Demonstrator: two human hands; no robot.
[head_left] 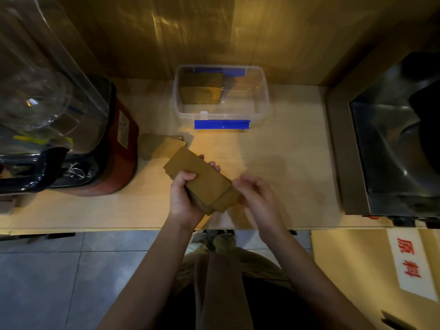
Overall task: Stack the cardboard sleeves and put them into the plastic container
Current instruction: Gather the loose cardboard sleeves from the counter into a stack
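A stack of brown cardboard sleeves (204,181) is held just above the counter near its front edge. My left hand (183,198) grips the stack from the left side, thumb on top. My right hand (256,195) touches the stack's right end, fingers curled and blurred. More loose sleeves (164,145) lie on the counter behind the stack. The clear plastic container (260,101) with blue clips stands at the back; a bundle of sleeves (201,88) stands in its left part.
A red and black blender (95,148) with a clear jar stands at the left. A steel sink or basin (390,148) fills the right. A cardboard box with red characters (408,260) sits below right. The wooden counter (285,163) lies between them.
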